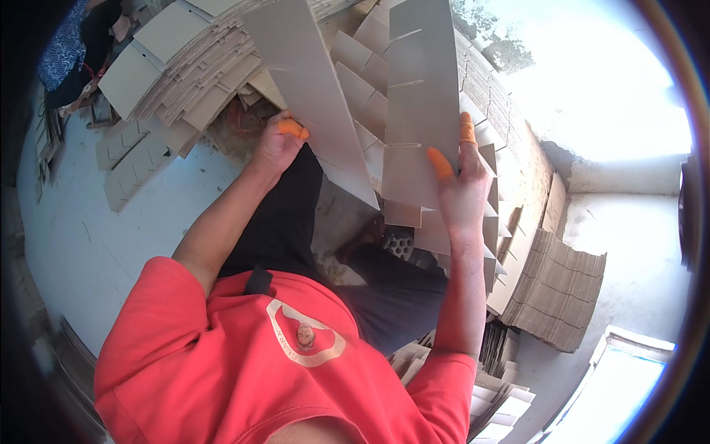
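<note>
My left hand (279,145), with an orange finger cover, is closed at the edge of a long grey-white cardboard strip (314,89) that slants in front of me. In my right hand (464,185) a second cardboard strip (421,111) stands nearly upright, with several short slots cut in from one edge. Orange covers sit on the right thumb and a finger, which press along its side. The two strips are apart at the top and come close together at their lower ends. Behind them lie interlocked cardboard dividers (362,92), partly hidden by the strips.
A large stack of flat cardboard pieces (192,66) rises at the upper left, with loose slotted strips (122,166) beside it. On the right stands a bundle of brown corrugated cardboard (558,288). More cut pieces (503,399) lie at the lower right. Part of another person (92,44) shows at upper left.
</note>
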A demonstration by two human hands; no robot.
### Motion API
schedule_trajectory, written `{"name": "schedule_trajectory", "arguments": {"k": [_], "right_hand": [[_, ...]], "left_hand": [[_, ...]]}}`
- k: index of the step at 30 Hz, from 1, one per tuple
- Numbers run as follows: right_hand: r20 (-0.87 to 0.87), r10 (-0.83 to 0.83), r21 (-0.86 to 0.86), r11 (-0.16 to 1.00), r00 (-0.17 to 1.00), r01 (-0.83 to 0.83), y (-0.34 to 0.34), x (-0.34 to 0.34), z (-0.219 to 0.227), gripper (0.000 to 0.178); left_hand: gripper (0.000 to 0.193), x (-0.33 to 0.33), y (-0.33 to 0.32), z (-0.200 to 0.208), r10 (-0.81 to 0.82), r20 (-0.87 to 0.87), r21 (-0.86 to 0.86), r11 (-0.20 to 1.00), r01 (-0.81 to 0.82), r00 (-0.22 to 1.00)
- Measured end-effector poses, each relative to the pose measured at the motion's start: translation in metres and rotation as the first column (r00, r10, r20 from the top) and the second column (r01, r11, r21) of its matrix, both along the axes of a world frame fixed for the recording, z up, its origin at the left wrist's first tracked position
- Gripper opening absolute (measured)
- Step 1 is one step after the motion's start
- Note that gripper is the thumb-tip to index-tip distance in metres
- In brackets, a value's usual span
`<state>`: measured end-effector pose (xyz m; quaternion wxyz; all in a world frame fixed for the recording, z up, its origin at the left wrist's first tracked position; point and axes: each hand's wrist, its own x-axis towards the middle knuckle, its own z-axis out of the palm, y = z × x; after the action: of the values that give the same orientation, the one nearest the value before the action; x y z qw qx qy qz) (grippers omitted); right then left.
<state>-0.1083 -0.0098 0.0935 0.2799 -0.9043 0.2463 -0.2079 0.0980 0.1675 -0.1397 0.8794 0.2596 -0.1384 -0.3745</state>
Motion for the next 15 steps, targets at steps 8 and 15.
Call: {"name": "schedule_trajectory", "arguments": {"k": [8, 15], "right_hand": [[-0.052, 0.023, 0.017, 1.000, 0.998, -0.022, 0.000, 0.017, -0.008, 0.059], [0.098, 0.190, -0.072, 0.980, 0.977, -0.184, -0.012, 0.020, -0.020, 0.062]], "left_hand": [[0.022, -0.004, -0.009, 0.025, -0.087, 0.012, 0.020, 0.996, 0.087, 0.996], [0.028, -0.005, -0.011, 0.033, -0.119, -0.044, 0.006, 0.993, 0.119, 0.992]]}}
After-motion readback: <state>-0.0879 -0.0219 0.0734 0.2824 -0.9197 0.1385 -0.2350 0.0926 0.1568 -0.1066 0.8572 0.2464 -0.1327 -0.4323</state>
